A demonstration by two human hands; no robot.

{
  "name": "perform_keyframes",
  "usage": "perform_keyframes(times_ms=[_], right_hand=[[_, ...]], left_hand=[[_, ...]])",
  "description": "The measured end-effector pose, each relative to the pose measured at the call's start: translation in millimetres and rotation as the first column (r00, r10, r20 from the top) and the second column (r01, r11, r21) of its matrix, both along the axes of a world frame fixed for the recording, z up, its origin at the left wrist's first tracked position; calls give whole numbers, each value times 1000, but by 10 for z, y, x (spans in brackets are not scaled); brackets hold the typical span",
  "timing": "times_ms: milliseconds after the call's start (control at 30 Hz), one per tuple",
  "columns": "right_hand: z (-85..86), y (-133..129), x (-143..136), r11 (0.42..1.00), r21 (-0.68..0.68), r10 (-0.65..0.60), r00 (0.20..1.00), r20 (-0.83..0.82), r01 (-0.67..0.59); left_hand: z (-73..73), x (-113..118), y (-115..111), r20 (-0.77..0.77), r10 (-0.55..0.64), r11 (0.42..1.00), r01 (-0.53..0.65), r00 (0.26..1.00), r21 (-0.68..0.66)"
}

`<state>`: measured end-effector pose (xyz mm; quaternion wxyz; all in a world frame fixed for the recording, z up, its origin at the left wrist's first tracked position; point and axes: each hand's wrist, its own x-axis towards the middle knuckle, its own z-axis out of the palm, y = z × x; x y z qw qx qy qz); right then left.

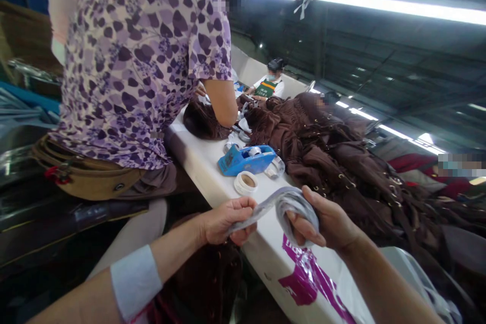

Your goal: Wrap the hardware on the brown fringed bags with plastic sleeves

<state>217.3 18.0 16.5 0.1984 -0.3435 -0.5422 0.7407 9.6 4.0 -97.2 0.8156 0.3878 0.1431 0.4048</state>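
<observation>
A grey, soft-looking strip wound into a roll [284,203] is held up over the table edge. My right hand [334,220] grips the roll, with fingers in its centre and the thumb on its outer side. The loose end runs to my left hand [228,220], which pinches it between thumb and fingers. Just beyond the roll, a white tape roll [245,183] lies on the white table [212,182]. Behind that stands a blue tape dispenser [246,161]. A pale band [135,281] wraps my left forearm.
Brown fringed bags [315,136] with metal rings are heaped along the right. A person in a purple leaf-print shirt [140,50] leans over the table at left; another in a green apron [266,88] is farther back. Purple-printed plastic [304,278] lies near the front.
</observation>
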Motion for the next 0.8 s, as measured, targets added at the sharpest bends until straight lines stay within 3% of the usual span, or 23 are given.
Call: perform_keyframes(times_ms=[200,333,467,600,733,800], right_hand=[[-396,-44,-209,973,149,-136,959,-247,177],[-559,-68,-334,950,182,-172,911,-376,254],[-471,2,-431,920,184,-239,867,-438,347],[-298,110,-486,891,225,-254,844,-473,394],[-286,176,-582,900,303,-139,867,-479,312],[-343,208,-640,913,332,-65,888,-455,236]], left_hand=[[-131,141,-207,133,131,991,-132,982,-7],[-108,115,-226,124,119,993,-121,985,8],[21,104,-57,131,126,989,-135,983,59],[290,12,81,101,185,963,-200,978,180],[501,-55,-30,-25,146,961,-135,989,240],[518,-12,-121,-15,206,962,-200,978,185]])
